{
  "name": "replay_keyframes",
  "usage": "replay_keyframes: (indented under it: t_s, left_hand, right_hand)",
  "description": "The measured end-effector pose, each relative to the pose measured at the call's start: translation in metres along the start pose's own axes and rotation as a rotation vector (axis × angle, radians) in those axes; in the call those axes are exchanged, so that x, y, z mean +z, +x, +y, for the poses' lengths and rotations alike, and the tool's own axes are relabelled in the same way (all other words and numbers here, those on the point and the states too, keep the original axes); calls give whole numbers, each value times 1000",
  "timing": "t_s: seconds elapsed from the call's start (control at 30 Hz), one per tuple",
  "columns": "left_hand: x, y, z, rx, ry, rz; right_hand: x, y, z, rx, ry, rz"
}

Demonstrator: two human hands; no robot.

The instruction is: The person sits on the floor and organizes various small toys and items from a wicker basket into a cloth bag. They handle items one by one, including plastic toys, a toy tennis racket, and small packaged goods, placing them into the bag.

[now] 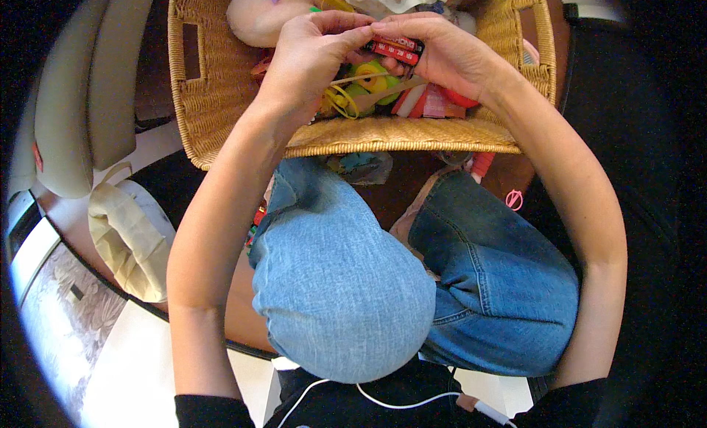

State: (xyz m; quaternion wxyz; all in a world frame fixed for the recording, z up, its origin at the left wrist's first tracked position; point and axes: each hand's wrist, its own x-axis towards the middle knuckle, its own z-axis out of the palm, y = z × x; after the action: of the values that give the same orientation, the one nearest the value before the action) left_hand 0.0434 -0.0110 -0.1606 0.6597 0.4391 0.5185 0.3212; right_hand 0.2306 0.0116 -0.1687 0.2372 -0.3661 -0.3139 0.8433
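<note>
Over a wicker basket (403, 143), both my hands meet around two red-and-black cylindrical batteries (395, 54) that bear writing. My right hand (450, 55) curls around them from the right, its fingers partly beneath. From the left, my left hand (312, 58) has its thumb and fingertips together at the batteries' upper left end, touching the right fingertips. Whether the batteries sit in a holder is hidden by the fingers. Under the hands lie a green-and-yellow toy (371, 80), a flat wooden stick (393, 93), and red and pink pieces (433, 103). A pale plush toy (259, 17) is left of them.
My jeans-clad knees (342, 273) are raised in front of the basket. A clear plastic bag (367, 167) and a pink ring-shaped item (513, 200) lie on the floor. At left are a cream cloth bag (124, 235) and grey upholstered seating (110, 69). A white cable (409, 406) crosses my lap.
</note>
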Motion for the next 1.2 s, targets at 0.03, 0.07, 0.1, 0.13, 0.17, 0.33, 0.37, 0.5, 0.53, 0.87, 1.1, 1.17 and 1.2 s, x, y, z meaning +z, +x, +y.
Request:
replay_keyframes:
  t_s: [0.03,0.07,0.1,0.13,0.17,0.33,0.37,0.5,0.53,0.87,1.1,1.17,1.2]
  left_hand:
    - [-1,1,-1,60,110,4]
    - [-2,1,-1,119,221,8]
    - [-2,1,-2,133,242,32]
    - [-1,1,-3,146,262,56]
    - [1,0,-3,159,283,81]
    - [15,-10,24,-35,-19,130]
    - [13,-9,22,-33,-42,133]
    - [12,-8,19,-38,-116,117]
    - [13,-9,20,-44,-119,115]
    - [-4,3,-2,109,68,111]
    - [-5,-42,43,513,-118,446]
    - [-29,-79,52,630,73,574]
    - [-37,-100,53,711,35,627]
  right_hand:
    - [0,0,-1,10,-1,-7]
    - [1,0,-1,11,5,-8]
    - [0,0,-2,13,10,-9]
    - [0,1,-2,14,16,-11]
    - [0,2,-1,14,26,-9]
    - [2,4,-2,-7,41,12]
    - [2,4,-2,-8,44,3]
    - [-4,4,-1,1,70,-9]
    - [-5,4,0,6,80,-9]
    - [-31,6,0,47,-442,3]
    - [-52,0,-4,85,-1052,65]
    - [-37,-3,-5,205,-1049,157]
    - [-51,0,4,3,-1115,102]
